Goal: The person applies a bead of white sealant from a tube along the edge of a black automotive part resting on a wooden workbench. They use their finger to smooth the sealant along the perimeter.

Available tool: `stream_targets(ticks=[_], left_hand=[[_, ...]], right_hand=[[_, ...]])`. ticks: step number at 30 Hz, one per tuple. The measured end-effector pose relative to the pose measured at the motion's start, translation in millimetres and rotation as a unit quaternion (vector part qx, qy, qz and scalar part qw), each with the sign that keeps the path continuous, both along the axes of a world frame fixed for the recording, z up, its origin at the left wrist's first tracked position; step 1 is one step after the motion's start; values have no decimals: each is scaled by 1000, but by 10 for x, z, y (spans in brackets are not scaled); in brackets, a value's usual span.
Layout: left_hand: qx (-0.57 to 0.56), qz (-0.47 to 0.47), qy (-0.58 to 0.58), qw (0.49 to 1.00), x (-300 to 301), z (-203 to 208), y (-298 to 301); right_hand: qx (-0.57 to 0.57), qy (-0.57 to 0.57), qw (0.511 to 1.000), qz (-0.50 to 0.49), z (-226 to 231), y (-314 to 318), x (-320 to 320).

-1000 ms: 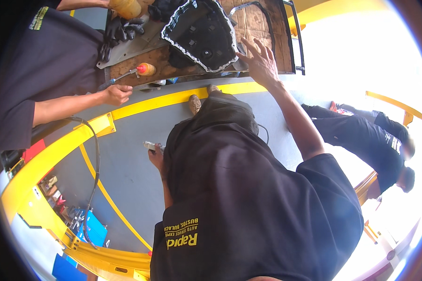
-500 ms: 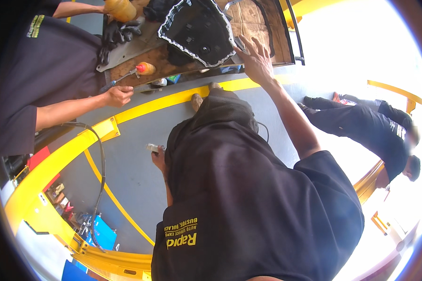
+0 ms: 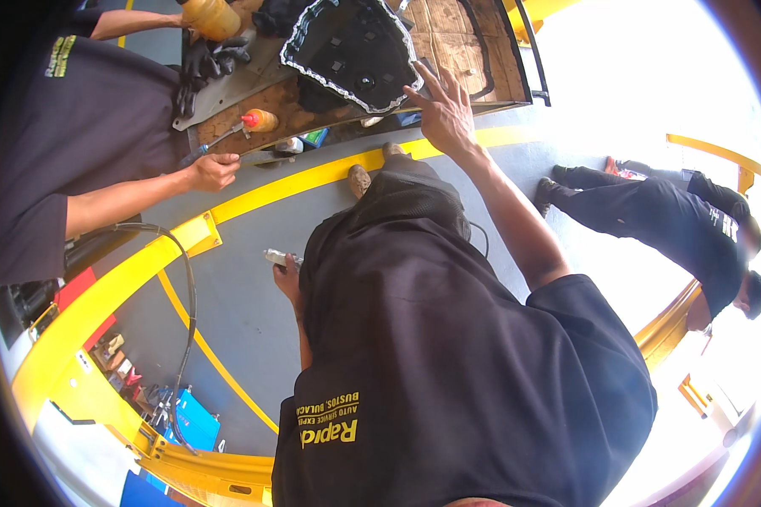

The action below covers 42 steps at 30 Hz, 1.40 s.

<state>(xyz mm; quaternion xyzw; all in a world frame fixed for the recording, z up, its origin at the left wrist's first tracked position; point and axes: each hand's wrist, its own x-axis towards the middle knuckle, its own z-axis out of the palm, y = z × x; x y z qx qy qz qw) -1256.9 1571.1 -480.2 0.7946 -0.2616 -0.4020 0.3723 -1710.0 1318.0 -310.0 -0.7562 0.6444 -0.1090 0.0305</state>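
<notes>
A black pan [image 3: 342,57] with a white bead around its rim, apparently an oil pan, lies on the brown-topped workbench [image 3: 448,38]. At the pan's right corner is my right hand [image 3: 446,114], its fingers outstretched and its thumb by the beaded rim. A small dark piece partly shows under those fingers; whether they touch it is unclear. Low at my left side, my left hand [image 3: 287,277] is closed around a small silvery tube-like thing [image 3: 275,256]. My torso hides part of that arm.
At left stands a co-worker [image 3: 110,118], one hand at an amber bottle [image 3: 211,19]. A red-capped bottle [image 3: 260,120], a blue-handled tool [image 3: 201,152] and black gloves [image 3: 211,63] lie nearby. A yellow lift arm [image 3: 110,296] curves at left. Another person [image 3: 651,211] bends at right.
My right hand has shifted slightly left and down in view, its thumb now nearer the pan's rim. The silvery thing in my left hand has tilted and sits slightly higher.
</notes>
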Motion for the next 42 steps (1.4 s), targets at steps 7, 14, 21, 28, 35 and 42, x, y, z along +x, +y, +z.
stream_targets(ticks=[7, 14, 21, 28, 35, 42], left_hand=[[30, -14, -41, 999, -36, -4, 119], [18, -8, -24, 1000, -50, -93, 194], [25, -2, -17, 1000, -75, -30, 84], [33, -3, -47, 998, -94, -66, 69], [28, -15, -60, 998, -150, 11, 11], [32, -29, -32, 999, -95, 70, -136]], right_hand=[[20, 34, 999, -17, -24, 25, -64], [5, 78, 997, 22, 44, 38, -151], [14, 95, 995, -4, 22, 15, -180], [35, 47, 998, -17, -8, 152, -172], [15, 20, 1000, -7, -36, 163, -103], [46, 48, 997, 35, 63, 81, -110]])
